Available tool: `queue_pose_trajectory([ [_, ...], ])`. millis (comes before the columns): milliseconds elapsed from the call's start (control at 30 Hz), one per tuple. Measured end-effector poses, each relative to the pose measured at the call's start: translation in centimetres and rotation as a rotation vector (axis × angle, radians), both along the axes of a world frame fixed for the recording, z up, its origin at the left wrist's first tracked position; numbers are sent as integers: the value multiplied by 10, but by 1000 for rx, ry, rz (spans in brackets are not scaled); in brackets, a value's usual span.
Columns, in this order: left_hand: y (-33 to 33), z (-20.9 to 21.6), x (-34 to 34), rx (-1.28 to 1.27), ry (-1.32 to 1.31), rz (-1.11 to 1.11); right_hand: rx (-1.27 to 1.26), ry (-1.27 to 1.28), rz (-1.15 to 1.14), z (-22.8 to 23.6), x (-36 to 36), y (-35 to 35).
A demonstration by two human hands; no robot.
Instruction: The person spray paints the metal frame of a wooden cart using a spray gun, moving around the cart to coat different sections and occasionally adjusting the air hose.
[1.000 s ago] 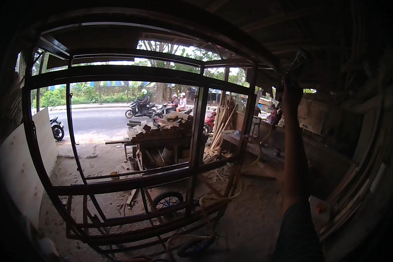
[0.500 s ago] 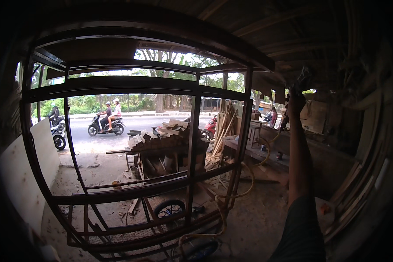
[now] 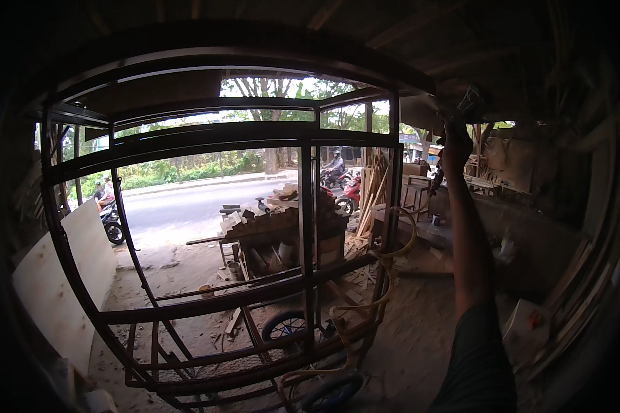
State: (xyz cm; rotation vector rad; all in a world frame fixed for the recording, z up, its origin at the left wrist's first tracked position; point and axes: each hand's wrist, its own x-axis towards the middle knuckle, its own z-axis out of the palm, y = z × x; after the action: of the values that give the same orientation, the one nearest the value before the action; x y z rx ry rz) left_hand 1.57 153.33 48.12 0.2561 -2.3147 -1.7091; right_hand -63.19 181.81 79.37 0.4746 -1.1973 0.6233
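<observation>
My right arm reaches up and forward, and my right hand [image 3: 456, 146] is wrapped round a spray gun [image 3: 470, 103] with a dark cup on top. The gun is level with the top right corner of a dark brown cart frame [image 3: 207, 308], close to its upper rail. Pale mist seems to hang between the gun and that corner. A yellowish hose [image 3: 408, 241] hangs below the hand and loops down along the frame's right side to the floor. Shadow hides the fingers in part. My left hand is out of view.
Beyond the frame stands a bench [image 3: 282, 230] heaped with wood offcuts. Wheels [image 3: 282, 325] sit under the frame. A pale board [image 3: 83, 255] leans at left, and wood strips [image 3: 372, 186] stand behind the right post. Motorbikes [image 3: 351, 194] are by the road.
My right hand and the spray gun have moved left, closer to the frame's top corner. The view has shifted slightly, and the motorbikes on the road have changed.
</observation>
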Motion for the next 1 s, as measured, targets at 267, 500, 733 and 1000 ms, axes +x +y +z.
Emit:
queue_pose_trajectory([
  [267, -14, -23, 40, 11, 20, 37, -84, -50, 798, -12, 113, -64],
  [500, -31, -25, 89, 0, 50, 59, -66, -222, 987, -15, 211, -111],
  [733, -47, -31, 150, -34, 121, 103, -100, -380, 1374, -11, 282, -163],
  [1000, -60, -33, 215, -69, 136, 179, -45, -393, 1582, -13, 362, -236],
])
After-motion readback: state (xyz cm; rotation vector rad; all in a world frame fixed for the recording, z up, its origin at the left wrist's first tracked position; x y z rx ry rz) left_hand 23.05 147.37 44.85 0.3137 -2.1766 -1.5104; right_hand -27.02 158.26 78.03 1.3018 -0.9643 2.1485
